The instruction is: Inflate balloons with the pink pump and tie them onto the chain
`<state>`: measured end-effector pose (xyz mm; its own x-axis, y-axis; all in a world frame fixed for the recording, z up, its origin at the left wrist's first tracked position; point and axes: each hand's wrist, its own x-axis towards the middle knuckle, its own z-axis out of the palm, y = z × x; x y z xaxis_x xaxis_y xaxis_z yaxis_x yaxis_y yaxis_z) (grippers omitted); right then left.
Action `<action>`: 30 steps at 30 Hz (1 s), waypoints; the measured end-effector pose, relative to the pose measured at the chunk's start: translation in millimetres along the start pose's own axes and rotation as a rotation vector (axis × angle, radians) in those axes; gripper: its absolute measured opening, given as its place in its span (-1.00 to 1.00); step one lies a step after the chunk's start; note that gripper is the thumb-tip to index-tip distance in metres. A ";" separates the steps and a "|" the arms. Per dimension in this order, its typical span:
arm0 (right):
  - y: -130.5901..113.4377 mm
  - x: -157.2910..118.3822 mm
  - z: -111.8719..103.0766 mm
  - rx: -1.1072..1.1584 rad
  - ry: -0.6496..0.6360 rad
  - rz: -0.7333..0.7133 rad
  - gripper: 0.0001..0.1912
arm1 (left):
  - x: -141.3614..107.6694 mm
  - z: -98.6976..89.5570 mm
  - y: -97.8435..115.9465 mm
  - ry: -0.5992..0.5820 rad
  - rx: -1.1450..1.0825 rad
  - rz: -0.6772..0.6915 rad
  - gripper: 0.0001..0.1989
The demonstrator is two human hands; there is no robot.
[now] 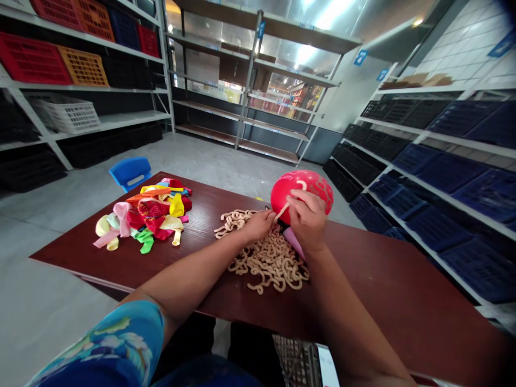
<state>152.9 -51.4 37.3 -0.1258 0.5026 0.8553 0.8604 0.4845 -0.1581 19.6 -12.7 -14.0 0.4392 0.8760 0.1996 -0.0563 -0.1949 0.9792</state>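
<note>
A length of beige cord (282, 211) runs taut between my two hands, above a tangled heap of similar curly beige cords (270, 258) on the table. My left hand (258, 226) pinches its lower end, over the back of the heap. Higher up and to the right, my right hand (308, 215) grips the other part, and a curled tip sticks out above the fingers. Just behind my right hand is an inflated red balloon (282, 192) with printed lettering. A pink-purple piece (294, 243) lies beside the heap, partly hidden by my right wrist.
Limp balloons in many colours (151, 215) are piled on the left of the dark brown table (374, 279). Beyond its far left edge stands a blue chair (129, 173). Shelving with crates (34, 58) lines the left wall; dark bins (459, 183) fill racks on the right.
</note>
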 end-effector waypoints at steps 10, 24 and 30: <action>-33.9 21.8 17.5 0.200 -0.174 0.040 -0.61 | 7.9 -15.3 9.9 -0.159 -0.907 -0.477 -0.85; -18.0 -42.8 61.2 1.335 -0.069 1.192 -0.76 | -2.5 -21.0 30.4 -0.264 -1.272 -0.621 -0.85; -22.0 -43.8 57.4 1.580 -0.213 1.225 -0.76 | -10.4 -14.8 35.5 -0.401 -1.304 -0.699 -0.87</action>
<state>111.1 -43.0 -25.0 -0.0693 0.9956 -0.0630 -0.5741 -0.0915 -0.8136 -0.3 -22.2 19.2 0.9051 0.4098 -0.1132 -0.3706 0.8910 0.2622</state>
